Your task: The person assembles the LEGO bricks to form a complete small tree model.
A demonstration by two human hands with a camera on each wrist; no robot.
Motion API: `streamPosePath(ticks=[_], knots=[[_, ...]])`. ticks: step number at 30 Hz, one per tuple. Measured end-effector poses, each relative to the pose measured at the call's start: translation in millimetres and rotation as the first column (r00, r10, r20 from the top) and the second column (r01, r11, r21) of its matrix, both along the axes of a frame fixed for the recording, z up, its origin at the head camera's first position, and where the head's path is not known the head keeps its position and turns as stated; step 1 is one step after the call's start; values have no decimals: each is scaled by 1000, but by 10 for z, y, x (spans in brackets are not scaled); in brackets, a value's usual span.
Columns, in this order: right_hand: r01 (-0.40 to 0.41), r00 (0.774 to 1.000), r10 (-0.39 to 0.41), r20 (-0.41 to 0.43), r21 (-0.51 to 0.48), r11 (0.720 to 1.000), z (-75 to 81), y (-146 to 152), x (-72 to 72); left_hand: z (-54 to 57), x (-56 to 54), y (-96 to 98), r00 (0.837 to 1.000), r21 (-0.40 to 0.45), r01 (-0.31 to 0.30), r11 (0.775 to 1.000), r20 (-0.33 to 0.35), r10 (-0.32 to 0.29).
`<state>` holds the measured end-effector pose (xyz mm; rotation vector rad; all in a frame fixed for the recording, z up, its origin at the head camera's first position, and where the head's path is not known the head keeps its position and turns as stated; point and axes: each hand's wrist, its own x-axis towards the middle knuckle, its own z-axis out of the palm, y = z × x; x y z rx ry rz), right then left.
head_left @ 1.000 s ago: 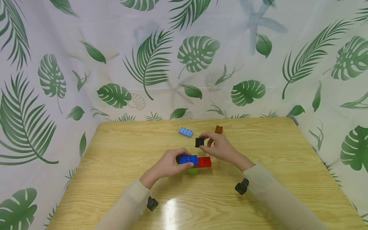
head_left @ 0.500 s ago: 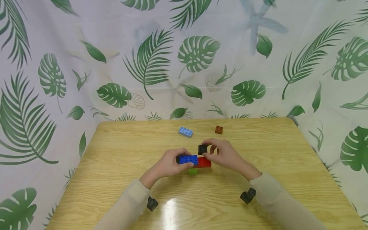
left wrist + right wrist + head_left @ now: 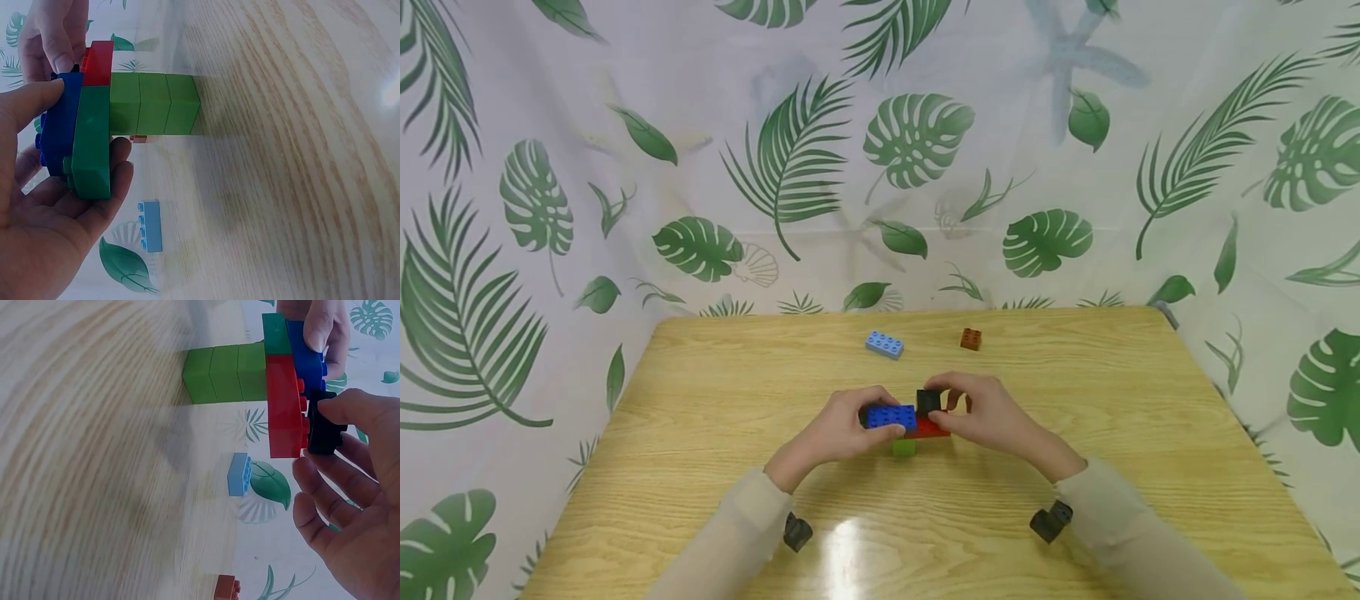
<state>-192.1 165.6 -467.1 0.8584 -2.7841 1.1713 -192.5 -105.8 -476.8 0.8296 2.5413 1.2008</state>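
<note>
A column of light green bricks [image 3: 153, 104] stands on the table, topped by a dark green brick [image 3: 92, 144] and a red brick [image 3: 284, 409] side by side. Across these two sits a blue brick [image 3: 891, 416]. My left hand [image 3: 848, 427] grips the blue and dark green bricks, thumb on the blue one and fingers curled beneath the green. In my right hand [image 3: 981, 412] a black brick [image 3: 325, 424] is pinched between thumb and fingers. It is right at the red brick's studs, next to the blue brick.
A light blue brick [image 3: 884, 344] lies behind the built bricks, near the table's [image 3: 700, 383] back edge. To its right is a small brown brick [image 3: 971, 338]. A leaf-patterned cloth [image 3: 820, 183] hangs behind and along the sides.
My right hand has brought the black brick nearer and down, from behind the stack to over the red brick. My left hand has kept its place on the blue brick.
</note>
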Motion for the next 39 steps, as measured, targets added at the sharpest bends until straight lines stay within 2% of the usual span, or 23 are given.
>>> streamPosePath(ticks=[10,27,39], knots=[[-38,999,38,-10,21,999,-24,16,29,1,-6,9,1000,3,-3,1000,4,3],[-51,999,52,-17,30,998,-52,23,69,1,-16,-3,1000,14,13,1000,7,-13],[-83,993,84,-80,13,996,-84,19,91,1,-21,-4,1000,12,18,1000,10,-18]])
